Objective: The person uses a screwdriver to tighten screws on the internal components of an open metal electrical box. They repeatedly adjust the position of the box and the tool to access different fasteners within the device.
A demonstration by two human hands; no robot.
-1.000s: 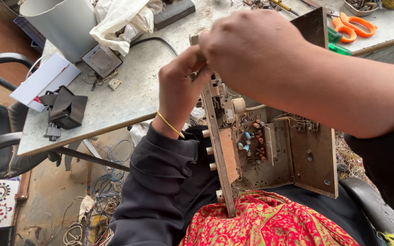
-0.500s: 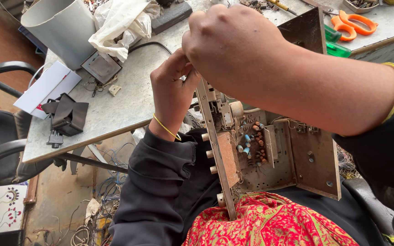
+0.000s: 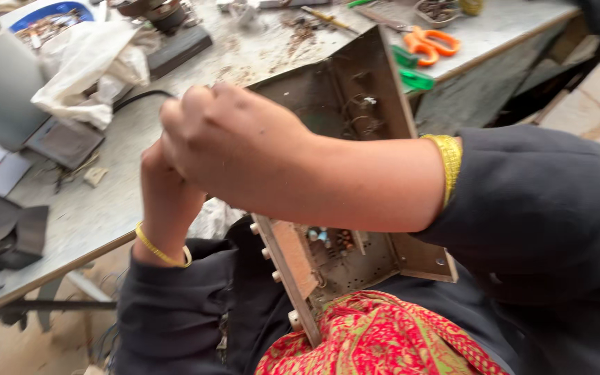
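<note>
rusty metal chassis (image 3: pixel 355 104) is standing tilted on the red cloth (image 3: pixel 376 340), exposing its board while right hand (image 3: pixel 237 149) and left hand (image 3: pixel 168 201) are gripping its near-left top corner.

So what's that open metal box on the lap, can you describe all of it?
The metal chassis is a rusty, brownish open tray with bent sheet walls. Inside lies a circuit board with small coloured components and thin wires. Pale round knobs line its narrow front panel. It stands tilted, its lower end resting on red patterned cloth. The right hand crosses over it; the left hand is at its front edge.
</note>
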